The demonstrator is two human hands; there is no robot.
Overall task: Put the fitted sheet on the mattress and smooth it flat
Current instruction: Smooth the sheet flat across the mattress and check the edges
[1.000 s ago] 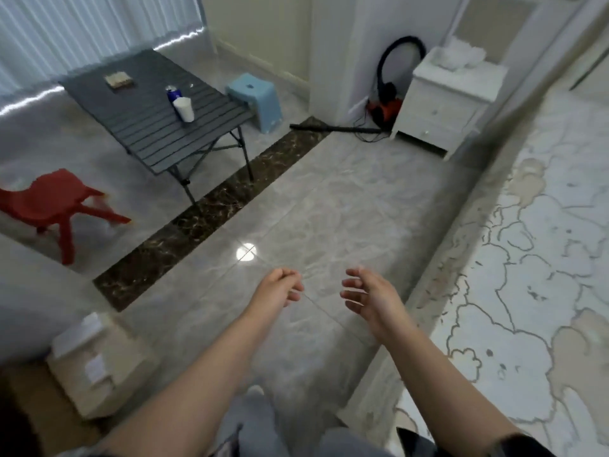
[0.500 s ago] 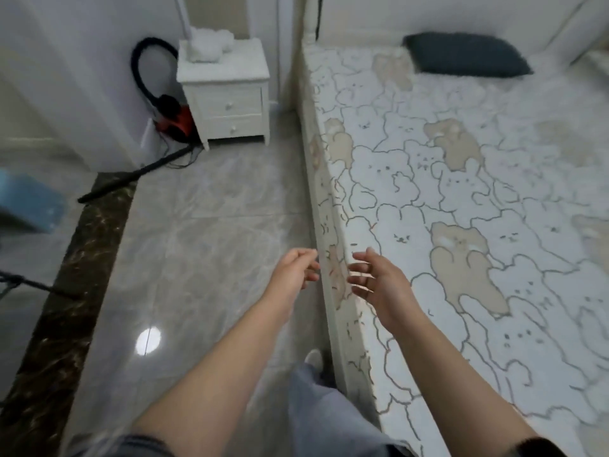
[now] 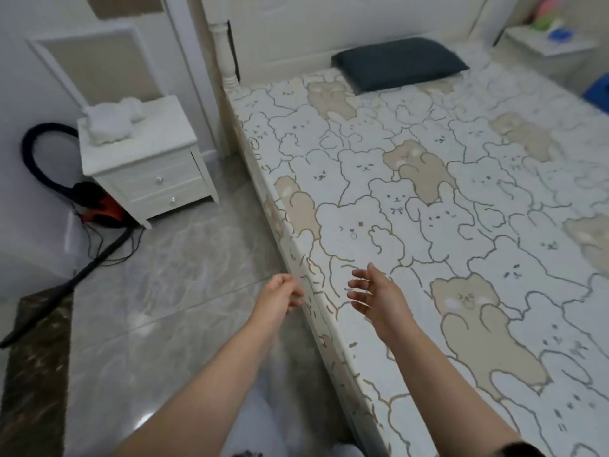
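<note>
A fitted sheet (image 3: 428, 225) printed with white and beige cartoon bears covers the mattress and wraps down its left side. It lies mostly flat across the top. My left hand (image 3: 280, 293) hangs in the air beside the mattress edge, fingers loosely curled, holding nothing. Just above the sheet near that same edge, my right hand (image 3: 379, 295) hovers with fingers spread and relaxed. Neither hand touches the sheet.
A dark pillow (image 3: 398, 62) lies at the head of the bed by the white headboard. A white nightstand (image 3: 145, 163) stands left of the bed, with a vacuum cleaner (image 3: 95, 206) and its hose beside it. Grey tiled floor (image 3: 171, 291) runs alongside.
My view has swung right from the floor and folding table onto the bed. Both hands stay raised in front of me, now at the mattress's left edge.
</note>
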